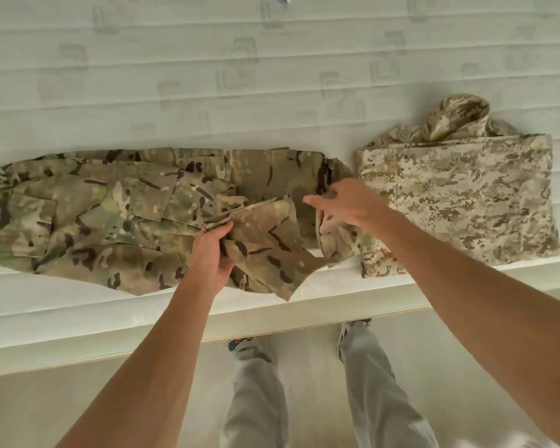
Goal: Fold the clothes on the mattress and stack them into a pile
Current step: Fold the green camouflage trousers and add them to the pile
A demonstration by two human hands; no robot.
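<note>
Near the front edge of the mattress (272,59) the green camouflage garment (110,205) lies spread and not yet folded, while your left hand (212,257) pinches a loose flap of it and your right hand (346,205) curls its fingers into the cloth beside the folded tan garment (466,205). Pull the flap flat between both hands before you fold, and keep it off the tan piece, I think.

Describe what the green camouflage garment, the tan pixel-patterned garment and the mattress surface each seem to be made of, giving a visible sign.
Green camouflage garment: likely woven cotton-blend cloth, matte; it creases sharply where both hands hold it.
Tan pixel-patterned garment: similar matte woven fabric, lying flat with crisp folded edges.
Mattress: quilted, faintly glossy textile, judging by stitched ridges and woven motifs.
</note>
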